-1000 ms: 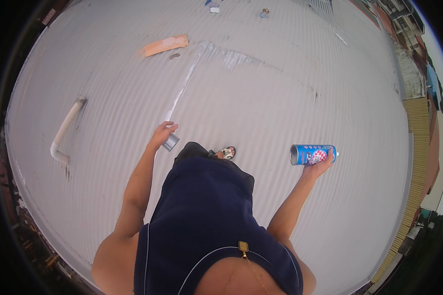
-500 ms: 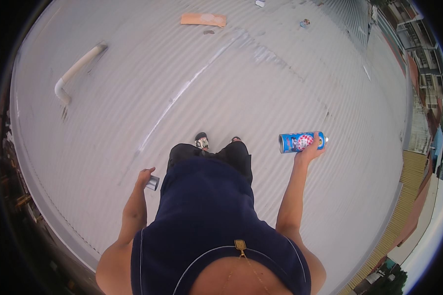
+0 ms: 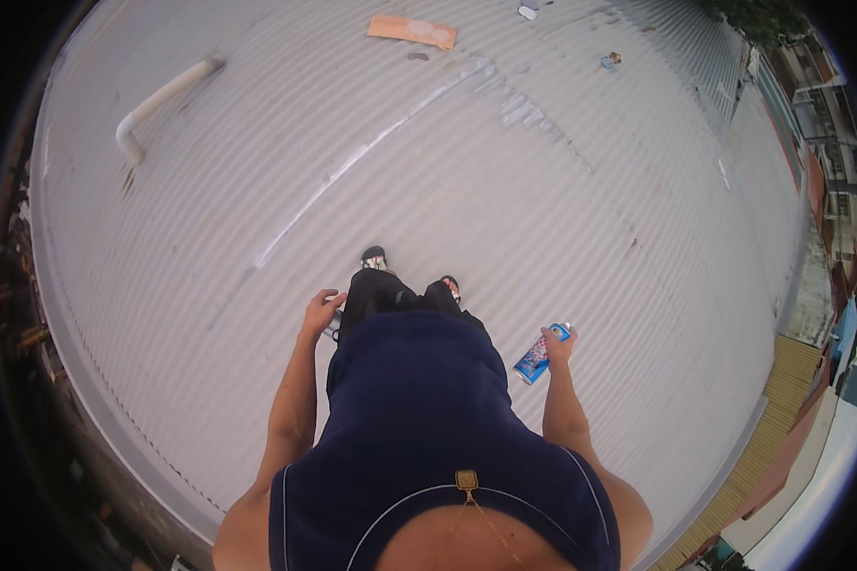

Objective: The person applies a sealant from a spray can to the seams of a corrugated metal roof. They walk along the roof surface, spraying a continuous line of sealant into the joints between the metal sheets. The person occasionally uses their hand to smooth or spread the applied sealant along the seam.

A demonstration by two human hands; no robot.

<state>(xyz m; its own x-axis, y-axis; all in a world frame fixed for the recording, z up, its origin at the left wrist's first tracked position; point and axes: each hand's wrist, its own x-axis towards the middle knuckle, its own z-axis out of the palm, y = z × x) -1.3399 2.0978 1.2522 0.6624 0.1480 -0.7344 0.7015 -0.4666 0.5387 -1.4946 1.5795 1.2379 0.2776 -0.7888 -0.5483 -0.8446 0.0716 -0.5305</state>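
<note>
In my right hand point(image 3: 561, 344) is a blue spray can point(image 3: 533, 363) with a red-and-white checkered patch. My fingers wrap its upper end, and the can tilts with its base toward the lower left, out beside my hip. My left hand point(image 3: 323, 312) is by my left thigh, curled over a small silver cup-like piece point(image 3: 334, 325). Only part of that piece shows between the hand and my dark shorts, so its exact kind is unclear.
I stand on a pale corrugated metal roof point(image 3: 428, 200). A bent white pipe point(image 3: 157, 103) rises at the far left. An orange-brown flat piece point(image 3: 411, 32) and a crumpled scrap point(image 3: 609, 61) lie at the far side. Beyond the right edge are neighbouring buildings point(image 3: 840, 143).
My right hand has lowered and drawn inward with the spray can, which turned from level to slanted. My left hand has come up and right against my thigh. My feet and view have shifted slightly.
</note>
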